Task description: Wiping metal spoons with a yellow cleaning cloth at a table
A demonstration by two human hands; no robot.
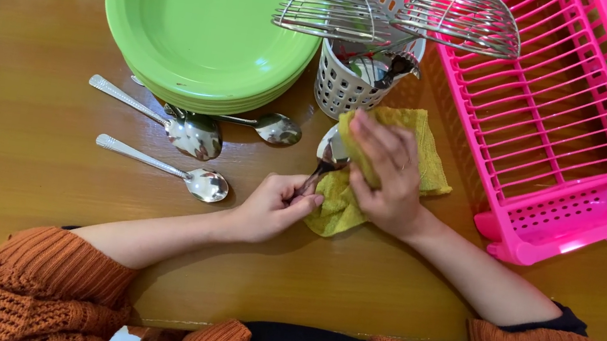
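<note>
The spoon point(328, 158) lies between both hands: the left hand point(275, 207) pinches its handle at the near end, while the right hand point(387, 177) presses a yellow cloth point(421, 144) around its bowl, just near the white basket point(341, 87).

No packages, labels, signs or screens anywhere on the wooden tabletop, whether near the fingers or beyond them.
</note>
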